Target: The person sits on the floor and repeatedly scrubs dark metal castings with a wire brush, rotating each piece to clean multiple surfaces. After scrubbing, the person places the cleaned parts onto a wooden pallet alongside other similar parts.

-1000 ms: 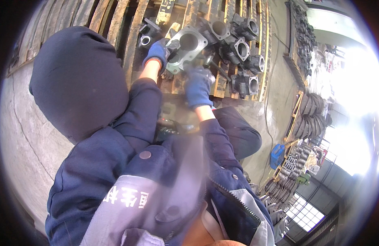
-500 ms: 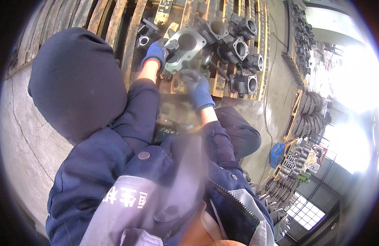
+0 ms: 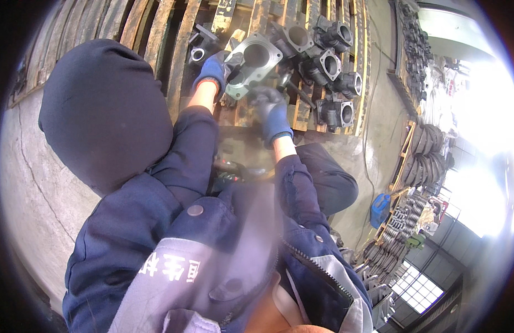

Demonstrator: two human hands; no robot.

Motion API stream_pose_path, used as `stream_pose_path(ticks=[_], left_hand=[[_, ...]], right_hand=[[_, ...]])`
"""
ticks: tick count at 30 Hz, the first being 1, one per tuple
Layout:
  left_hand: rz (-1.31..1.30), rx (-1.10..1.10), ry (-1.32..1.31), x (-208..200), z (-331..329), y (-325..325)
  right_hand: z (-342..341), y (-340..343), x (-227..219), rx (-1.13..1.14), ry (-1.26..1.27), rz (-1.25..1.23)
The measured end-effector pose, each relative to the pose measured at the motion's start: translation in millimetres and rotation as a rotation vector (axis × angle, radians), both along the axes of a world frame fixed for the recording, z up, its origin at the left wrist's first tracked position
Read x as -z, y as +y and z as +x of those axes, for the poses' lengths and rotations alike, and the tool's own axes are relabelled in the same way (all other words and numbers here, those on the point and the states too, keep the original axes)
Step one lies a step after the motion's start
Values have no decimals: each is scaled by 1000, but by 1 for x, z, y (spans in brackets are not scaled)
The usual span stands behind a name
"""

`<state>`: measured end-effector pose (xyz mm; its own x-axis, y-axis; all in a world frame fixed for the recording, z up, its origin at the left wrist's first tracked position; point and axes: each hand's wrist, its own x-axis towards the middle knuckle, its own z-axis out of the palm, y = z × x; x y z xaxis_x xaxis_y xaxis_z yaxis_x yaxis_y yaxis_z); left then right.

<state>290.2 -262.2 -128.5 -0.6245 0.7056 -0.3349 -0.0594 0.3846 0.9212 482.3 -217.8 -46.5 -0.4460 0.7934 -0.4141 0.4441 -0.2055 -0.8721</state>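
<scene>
My left hand [image 3: 215, 69], in a blue and dark grey work glove, is closed on the left edge of a metal casting [image 3: 243, 83]. The casting has a pale machined flange, a large round bore and bolt holes, and it rests on a wooden pallet [image 3: 182, 58]. Just below and right of the flange is my right hand [image 3: 273, 114], in a matching glove. Its fingers are curled and slightly blurred, and whatever they hold is hidden. A dark bar-like tool [image 3: 301, 95] lies beyond it, to the right.
Several dark castings with round flanged openings [image 3: 330, 64] stand on the pallet's right side. A smaller casting [image 3: 197, 54] sits left of my left hand. My bent knee [image 3: 329, 177] is close to the pallet edge. A blue jug [image 3: 380, 210] and stacked metal parts [image 3: 423, 139] stand farther right.
My right hand has drawn slightly back from the casting's lower edge and its fingers look more curled. My left hand keeps its hold. The whole view has shifted a little.
</scene>
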Motion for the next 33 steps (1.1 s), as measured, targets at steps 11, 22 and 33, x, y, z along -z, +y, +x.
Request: stream_pose_path(ticks=[11,22,33], left_hand=[[16,-12,-86,9,-1,5],[125,-32,-251,-5,3,1],[22,-22,-47,20,-2,7]], right_hand=[[10,14,10,-219,-77,532],[14,-8,3,-146,80,75],[19,-1,16,-140,8,51]])
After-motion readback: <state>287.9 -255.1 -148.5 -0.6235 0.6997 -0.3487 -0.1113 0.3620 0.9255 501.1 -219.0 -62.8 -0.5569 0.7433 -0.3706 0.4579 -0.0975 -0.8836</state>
